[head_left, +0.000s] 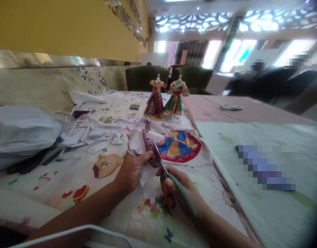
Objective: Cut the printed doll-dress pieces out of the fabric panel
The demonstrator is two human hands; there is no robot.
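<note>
My left hand point(129, 168) pinches a piece of white fabric point(136, 143) that carries a printed dark and red border strip point(148, 139). In my right hand point(179, 186) is a pair of scissors with green handles point(182, 194). Their blades point(158, 156) lie along the border strip, close to my left thumb. Farther along, the same cloth seems to spread over the table with a round blue, yellow and red print point(179, 146). Left of my left hand lies a cut-out garment-shaped piece point(106, 165) in tan with a dark edge.
Two small dress forms in costumes, one maroon-skirted point(155, 100) and one green point(177, 96), stand at the back. White scraps point(96, 136) and a white plastic bag point(24, 134) lie left. A blurred purple item point(264, 168) is on the right-hand table.
</note>
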